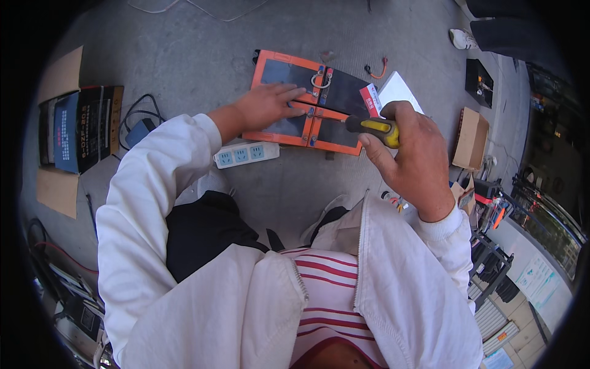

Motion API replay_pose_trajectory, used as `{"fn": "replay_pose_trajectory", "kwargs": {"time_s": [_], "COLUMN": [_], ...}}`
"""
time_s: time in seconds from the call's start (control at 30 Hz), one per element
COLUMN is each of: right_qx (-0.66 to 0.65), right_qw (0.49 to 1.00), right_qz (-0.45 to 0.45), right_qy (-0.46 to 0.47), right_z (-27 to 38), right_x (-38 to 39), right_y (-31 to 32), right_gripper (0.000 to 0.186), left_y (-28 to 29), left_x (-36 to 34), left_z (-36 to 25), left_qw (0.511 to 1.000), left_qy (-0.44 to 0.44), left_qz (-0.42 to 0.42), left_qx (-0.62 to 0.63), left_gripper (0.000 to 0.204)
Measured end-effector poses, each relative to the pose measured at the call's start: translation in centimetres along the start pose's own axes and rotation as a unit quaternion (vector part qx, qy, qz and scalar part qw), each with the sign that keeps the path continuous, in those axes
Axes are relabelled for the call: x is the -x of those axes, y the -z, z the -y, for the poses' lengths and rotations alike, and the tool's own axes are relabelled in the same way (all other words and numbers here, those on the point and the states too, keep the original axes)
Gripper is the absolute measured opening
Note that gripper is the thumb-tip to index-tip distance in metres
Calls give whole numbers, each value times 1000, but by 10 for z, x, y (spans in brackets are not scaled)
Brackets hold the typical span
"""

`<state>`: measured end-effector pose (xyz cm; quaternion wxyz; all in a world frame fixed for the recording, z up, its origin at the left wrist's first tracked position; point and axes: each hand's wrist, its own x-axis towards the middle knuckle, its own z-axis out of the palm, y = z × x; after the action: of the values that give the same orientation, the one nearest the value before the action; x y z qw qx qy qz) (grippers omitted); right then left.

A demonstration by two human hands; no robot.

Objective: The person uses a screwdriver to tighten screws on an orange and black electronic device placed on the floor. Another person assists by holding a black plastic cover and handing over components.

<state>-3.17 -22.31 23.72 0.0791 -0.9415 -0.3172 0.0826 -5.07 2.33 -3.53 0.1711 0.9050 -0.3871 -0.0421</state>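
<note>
my right hand (418, 150) is closed around the yellow-and-black screwdriver (384, 127), its shaft pointing left across the orange-framed units (284, 73), which lie on the floor (212, 52) in front of me. my left hand (261, 106) is open, fingers spread over the frame, thumb beside the bolts along the seam; i can't tell whether it steadies one. i judge this to be the fastening or loosening of a terminal bolt. the next move calls for a seated tip, a steady frame and an even turn, clear of the looped cable (314, 81).
</note>
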Motion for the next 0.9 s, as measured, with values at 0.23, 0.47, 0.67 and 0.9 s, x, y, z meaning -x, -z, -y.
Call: {"fn": "replay_pose_trajectory", "kwargs": {"time_s": [0.23,0.47,0.67,0.9], "right_qx": [25,-22,-100,-143], "right_qw": [995,995,984,987], "right_qz": [50,14,-2,32], "right_qy": [-78,92,-150,-65], "right_z": [6,-5,11,2], "right_x": [-2,1,10,9], "right_y": [-5,2,-14,-6], "right_gripper": [45,44,44,46], "left_y": [2,7,7,2], "left_x": [1,2,-1,-3], "left_z": [0,-2,-1,1], "left_qw": [1000,1000,1000,999], "left_qy": [-3,6,-3,-3], "left_qz": [-1,18,-5,-29], "left_qx": [-1,-4,10,44], "left_gripper": [46,47,46,39]}}
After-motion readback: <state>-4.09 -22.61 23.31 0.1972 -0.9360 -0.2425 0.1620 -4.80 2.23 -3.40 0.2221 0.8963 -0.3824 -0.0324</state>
